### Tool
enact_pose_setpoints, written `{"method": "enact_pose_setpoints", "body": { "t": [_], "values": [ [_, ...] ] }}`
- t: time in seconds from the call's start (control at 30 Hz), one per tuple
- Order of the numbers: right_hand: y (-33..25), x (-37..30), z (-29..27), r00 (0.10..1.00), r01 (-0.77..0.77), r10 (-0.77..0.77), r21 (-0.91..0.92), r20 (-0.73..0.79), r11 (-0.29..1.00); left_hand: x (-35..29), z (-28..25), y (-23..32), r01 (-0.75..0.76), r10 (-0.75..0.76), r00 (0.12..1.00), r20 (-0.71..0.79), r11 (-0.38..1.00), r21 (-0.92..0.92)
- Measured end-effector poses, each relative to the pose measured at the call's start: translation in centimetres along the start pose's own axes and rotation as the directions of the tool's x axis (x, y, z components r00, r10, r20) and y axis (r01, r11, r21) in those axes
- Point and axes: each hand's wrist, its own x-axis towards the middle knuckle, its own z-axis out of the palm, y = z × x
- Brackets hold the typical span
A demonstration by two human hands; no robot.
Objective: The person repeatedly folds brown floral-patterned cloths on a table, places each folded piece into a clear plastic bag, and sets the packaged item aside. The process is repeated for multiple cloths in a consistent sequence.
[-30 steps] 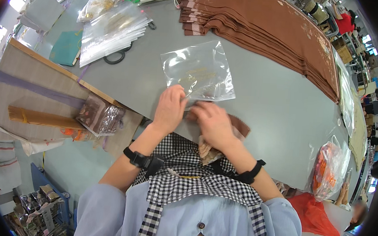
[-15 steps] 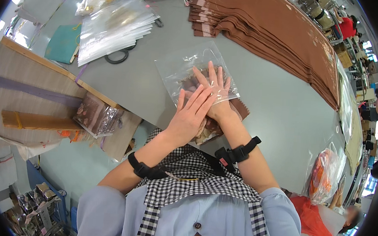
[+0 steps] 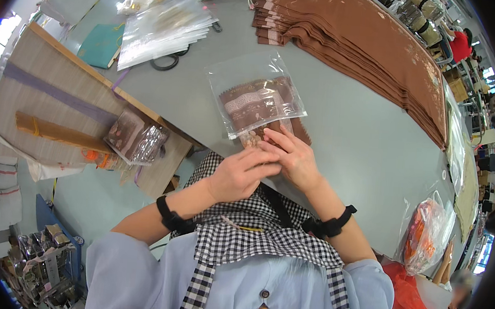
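A folded brown cloth [image 3: 245, 115] with scalloped edges and a pale lace-like band lies partly inside a clear plastic bag [image 3: 245, 74] on the table. Its near end, with a floral print, sticks out of the bag's mouth. Over that end my left hand [image 3: 241, 176] and my right hand [image 3: 297, 159] meet, fingers bent and crossing one another. Both seem closed on the cloth's near end, though my fingers hide the exact grip. Neither hand touches the bag's far part.
A layered stack of brown cloths [image 3: 355, 41] fills the far right. Clear bags [image 3: 161, 31], black-handled scissors [image 3: 166, 62] and a teal notebook [image 3: 100, 44] lie far left. A wooden board structure [image 3: 60, 90] holds a packed cloth [image 3: 135, 140] at left. A bag of orange items [image 3: 425, 232] sits right.
My right hand has come out from inside the clear bag, toward me. My left hand has shifted from on top of the bag to the cloth's near end.
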Motion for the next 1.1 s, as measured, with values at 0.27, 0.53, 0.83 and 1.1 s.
{"method": "enact_pose_setpoints", "body": {
  "t": [0.27, 0.53, 0.83, 1.1],
  "values": [
    [-4.1, -4.1, -3.9, 0.987, -0.116, 0.131, 0.152, -0.095, 0.982, -2.0, 3.4, 4.6, 0.042, 0.244, 0.672, 0.699, 0.93, -0.366],
    [-4.7, -4.2, -3.2, 0.99, -0.139, 0.143, 0.145, -0.015, 0.98, -2.7, 6.9, 2.3, 0.35, -0.297, 0.854, 0.428, 0.936, -0.047],
    [-1.2, 2.4, 0.5, 0.947, -0.177, 0.245, -0.3, 0.207, 0.938, -1.8, 6.3, 1.3, 0.043, -0.179, 0.752, 0.634, 0.974, 0.224],
    [-0.6, -2.8, -0.6, 0.897, -0.144, 0.213, -0.2, 0.387, 0.969, 5.0, -1.7, -0.8, 0.415, -0.079, 0.566, 0.821, 0.887, -0.201]
  ]
}}
